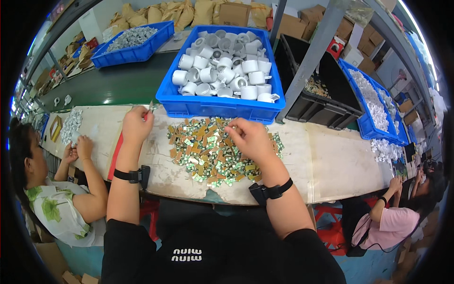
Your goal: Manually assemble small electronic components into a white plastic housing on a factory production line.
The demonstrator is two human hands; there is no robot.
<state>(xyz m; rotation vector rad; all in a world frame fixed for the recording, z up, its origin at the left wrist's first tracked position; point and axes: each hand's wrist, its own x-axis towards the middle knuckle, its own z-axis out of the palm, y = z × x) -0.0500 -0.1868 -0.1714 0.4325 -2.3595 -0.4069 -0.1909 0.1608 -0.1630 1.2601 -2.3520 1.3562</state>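
While the right hand [250,139] rests curled on the chips [208,151] mid-surface, the left hand [137,124] pinches one: light, stiff, slippery, best gripped by its edges.

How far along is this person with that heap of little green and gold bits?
Nothing looks finished yet. The left hand pinches one small piece; the right hand rests on the pile of green and gold pieces, which remains large. The blue crate of white caps sits behind.

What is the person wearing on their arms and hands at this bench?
Both hands are bare, with no gloves. The left hand and right hand each have a black strap round the wrist carrying a small black boxy device. The forearms are uncovered; black short sleeves start above the elbows, part of a black top with white lettering.
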